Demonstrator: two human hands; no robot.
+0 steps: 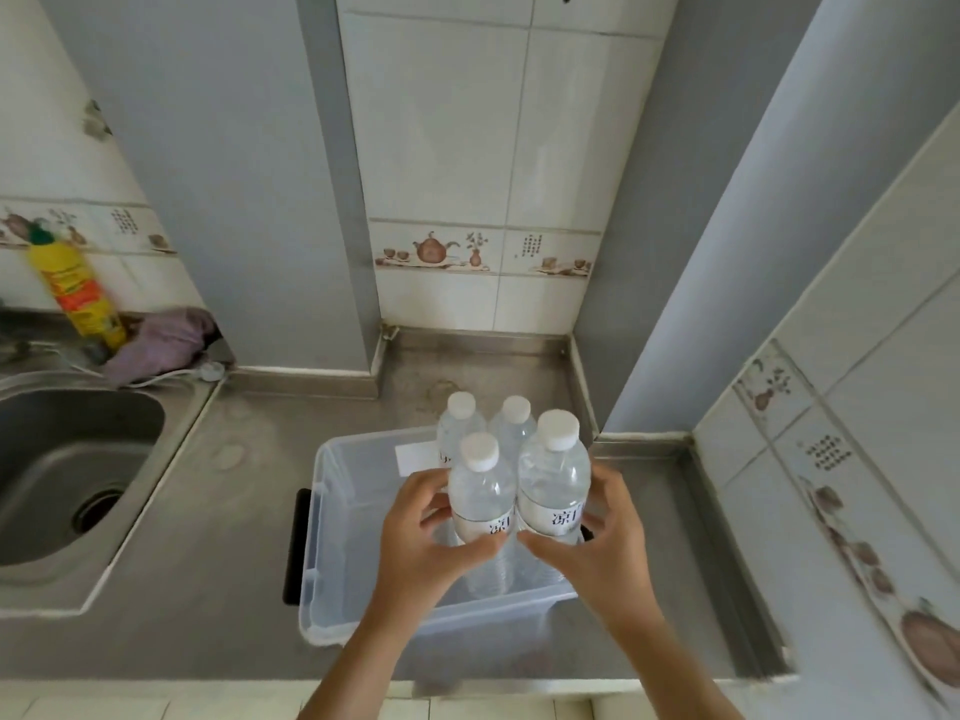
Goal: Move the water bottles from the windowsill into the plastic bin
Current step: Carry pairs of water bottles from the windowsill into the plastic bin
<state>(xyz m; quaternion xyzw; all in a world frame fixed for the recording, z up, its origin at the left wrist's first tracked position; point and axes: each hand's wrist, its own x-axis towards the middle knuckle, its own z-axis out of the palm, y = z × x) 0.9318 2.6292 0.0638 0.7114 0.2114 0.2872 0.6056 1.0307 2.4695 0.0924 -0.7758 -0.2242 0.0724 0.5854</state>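
A clear plastic bin [332, 517] with a black side handle sits on the steel counter in front of me. Several clear water bottles with white caps stand upright in its right half. My left hand [426, 543] grips the near left bottle [480, 491] around its label. My right hand [597, 543] grips the near right bottle [555, 475], which stands a little higher. Two more bottles stand behind them: a far left bottle [460, 415] and a far right bottle [514, 420]. The bottles' lower parts are hidden by my hands.
A steel sink [67, 459] lies to the left. Behind it stand a yellow detergent bottle [78, 293] and a purple cloth [161, 340]. Tiled walls close in at the back and on the right. Bare counter [234, 511] lies between sink and bin.
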